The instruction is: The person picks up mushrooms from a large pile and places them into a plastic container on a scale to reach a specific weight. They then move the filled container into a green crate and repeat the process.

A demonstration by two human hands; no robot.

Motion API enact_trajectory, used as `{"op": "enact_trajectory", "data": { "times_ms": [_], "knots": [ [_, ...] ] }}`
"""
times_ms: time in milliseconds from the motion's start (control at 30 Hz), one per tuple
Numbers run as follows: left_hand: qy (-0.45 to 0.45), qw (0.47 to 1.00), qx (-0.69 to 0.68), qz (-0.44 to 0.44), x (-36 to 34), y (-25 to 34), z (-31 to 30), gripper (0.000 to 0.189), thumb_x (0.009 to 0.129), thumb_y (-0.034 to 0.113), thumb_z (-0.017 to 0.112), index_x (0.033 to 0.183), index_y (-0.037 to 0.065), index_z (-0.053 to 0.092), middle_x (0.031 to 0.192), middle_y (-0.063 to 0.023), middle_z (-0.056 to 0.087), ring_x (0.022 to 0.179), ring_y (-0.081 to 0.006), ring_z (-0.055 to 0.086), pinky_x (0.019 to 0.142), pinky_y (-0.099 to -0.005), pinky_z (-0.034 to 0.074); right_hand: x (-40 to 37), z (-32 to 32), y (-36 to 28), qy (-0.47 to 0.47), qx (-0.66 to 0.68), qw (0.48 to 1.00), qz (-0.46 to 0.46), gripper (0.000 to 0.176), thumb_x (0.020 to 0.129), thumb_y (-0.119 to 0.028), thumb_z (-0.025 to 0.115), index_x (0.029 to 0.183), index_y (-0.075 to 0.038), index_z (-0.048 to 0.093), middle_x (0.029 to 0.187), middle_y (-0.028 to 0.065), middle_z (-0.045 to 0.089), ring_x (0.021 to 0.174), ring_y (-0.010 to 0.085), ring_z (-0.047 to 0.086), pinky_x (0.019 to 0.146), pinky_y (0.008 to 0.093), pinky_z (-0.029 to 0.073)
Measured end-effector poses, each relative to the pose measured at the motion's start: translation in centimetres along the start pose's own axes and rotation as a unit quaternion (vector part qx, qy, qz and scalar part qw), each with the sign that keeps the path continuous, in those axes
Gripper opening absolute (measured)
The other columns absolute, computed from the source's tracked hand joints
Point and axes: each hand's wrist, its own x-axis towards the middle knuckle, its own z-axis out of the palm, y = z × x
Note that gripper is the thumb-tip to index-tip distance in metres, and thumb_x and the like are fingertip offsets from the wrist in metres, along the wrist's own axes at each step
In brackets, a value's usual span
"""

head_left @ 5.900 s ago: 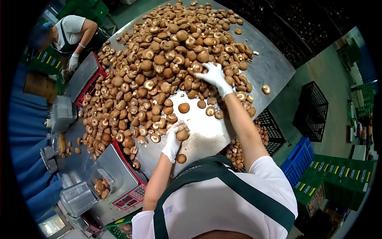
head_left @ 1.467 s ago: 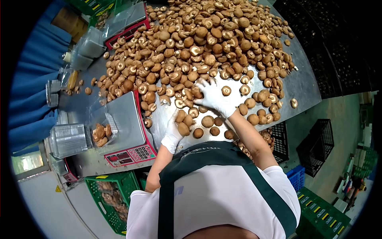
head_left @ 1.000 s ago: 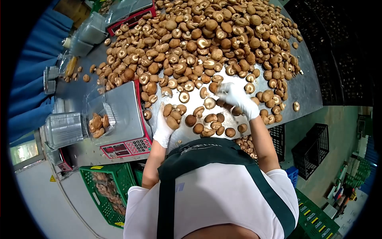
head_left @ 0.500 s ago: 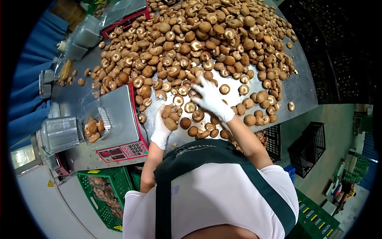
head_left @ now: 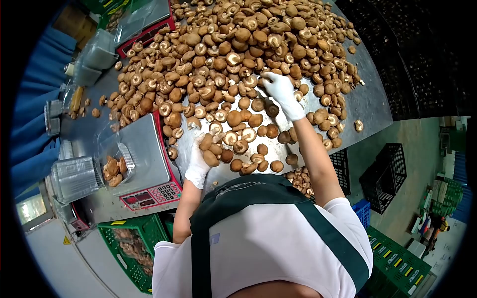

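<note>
My left hand (head_left: pixel 198 161), in a white glove, is closed around several brown mushrooms (head_left: pixel 209 149) near the right side of the scale. My right hand (head_left: pixel 282 93), also gloved in white, reaches to the near edge of the big mushroom pile (head_left: pixel 243 35). Its fingers are bent over a mushroom at the pile's edge; whether they grip it cannot be made out. Loose mushrooms (head_left: pixel 240 146) lie on the metal table (head_left: pixel 370 99) between my hands. Left of my left hand is a red-edged scale (head_left: pixel 144 149) with a clear tray (head_left: pixel 115 169) holding some mushrooms.
Stacked clear trays (head_left: pixel 74 174) stand at the left, beside the scale. A second scale (head_left: pixel 144 27) is at the back left. Green crates (head_left: pixel 134 248) sit below the table at the left, black crates (head_left: pixel 382 176) on the floor at the right.
My right hand has moved right and away from my body, toward the pile. More loose mushrooms lie in the area between my hands. My left hand still holds its mushrooms.
</note>
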Motion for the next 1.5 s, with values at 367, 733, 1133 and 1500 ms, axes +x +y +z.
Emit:
{"op": "enact_trajectory", "data": {
  "times_ms": [367, 733, 1133, 1500],
  "knots": [
    [0.095, 0.99, 0.101, 0.019, 0.7, -1.6, 5.6, 0.054, 0.089, 0.039, 0.036, 0.131, 0.007, 0.042, 0.133, -0.0176, 0.043, 0.097, -0.0278, 0.054, 0.082, -0.0439, 0.045, -0.8, 4.1, 0.2, -0.12, 0.458, 0.862, 0.179, 0.027, 0.087, -0.018, 0.054, 0.108, -0.003, 0.061, 0.09, 0.0088, 0.067, 0.082, 0.0189, 0.065, 0.067, 0.0288, 0.05],
    [-0.085, 0.978, 0.186, -0.037, 3.2, -3.3, 11.1, 0.078, 0.081, 0.038, 0.052, 0.144, 0.004, 0.019, 0.137, -0.0235, 0.039, 0.125, -0.0285, 0.041, 0.102, -0.0323, 0.036, -8.8, 0.4, -1.4, -0.182, 0.775, 0.58, 0.171, 0.044, 0.083, -0.007, 0.052, 0.125, 0.003, 0.045, 0.119, 0.0152, 0.055, 0.11, 0.0244, 0.055, 0.096, 0.034, 0.044],
    [0.076, 0.987, 0.141, -0.014, 1.8, -2.8, 7.6, 0.056, 0.089, 0.036, 0.041, 0.137, 0.006, 0.036, 0.132, -0.0182, 0.047, 0.118, -0.0295, 0.048, 0.098, -0.0374, 0.039, -5.1, -1.2, 1.5, 0.012, 0.172, 0.984, 0.038, 0.025, 0.078, -0.017, 0.061, 0.1, -0.007, 0.066, 0.087, 0.0128, 0.067, 0.08, 0.0201, 0.064, 0.074, 0.0297, 0.049],
    [0.172, 0.98, 0.099, -0.006, 1.4, -2.3, 4.6, 0.046, 0.091, 0.036, 0.04, 0.126, 0.008, 0.049, 0.119, -0.0123, 0.056, 0.1, -0.0263, 0.057, 0.085, -0.0385, 0.046, 0.5, -2.3, 6.4, 0.072, -0.102, 0.99, -0.069, 0.053, 0.068, -0.024, 0.071, 0.118, -0.015, 0.052, 0.108, 0.0115, 0.058, 0.102, 0.0339, 0.049, 0.087, 0.0404, 0.045]
  ]
}}
